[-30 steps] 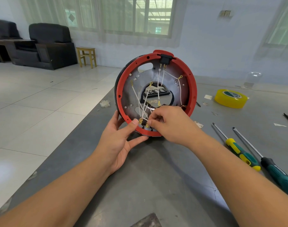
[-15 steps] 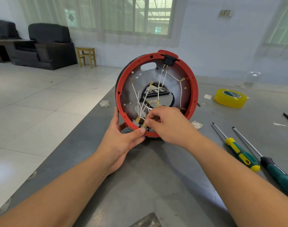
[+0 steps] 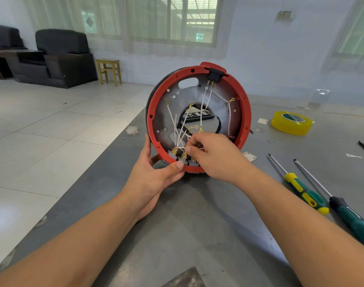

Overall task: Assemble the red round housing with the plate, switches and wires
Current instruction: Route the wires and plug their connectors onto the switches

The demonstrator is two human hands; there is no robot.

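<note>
The red round plastic housing (image 3: 198, 119) stands on edge on the grey bench (image 3: 197, 214), its open back turned toward the person, with a grey metal plate (image 3: 222, 112) seated inside the ring and a black rocker switch (image 3: 214, 76) fixed at the top of the rim. Thin white wires (image 3: 201, 108) with brass terminals fan down across the plate to a row of small grey switches (image 3: 183, 160) at the bottom of the rim. The left hand (image 3: 156, 172) grips the lower left of the rim, fingers curled behind it and the thumb pressed on the front edge just beside the grey switches. The right hand (image 3: 214, 156) has its fingers curled in a pinch on the white wires just above that row; which single lead it holds is hidden by the fingers. What the coming move turns on, by my judgement, is that the switch tabs lie directly below and slightly left of the right fingertips, almost touching, and that the wires run steeply, roughly from rim top to rim bottom, so a terminal would need to travel down along that line. The right hand is nearer to the work; the left only steadies. A yellow roll of tape (image 3: 291, 122) and two screwdrivers, one yellow-and-green (image 3: 303, 193) and one dark green (image 3: 350, 216), lie well apart to the right.
</note>
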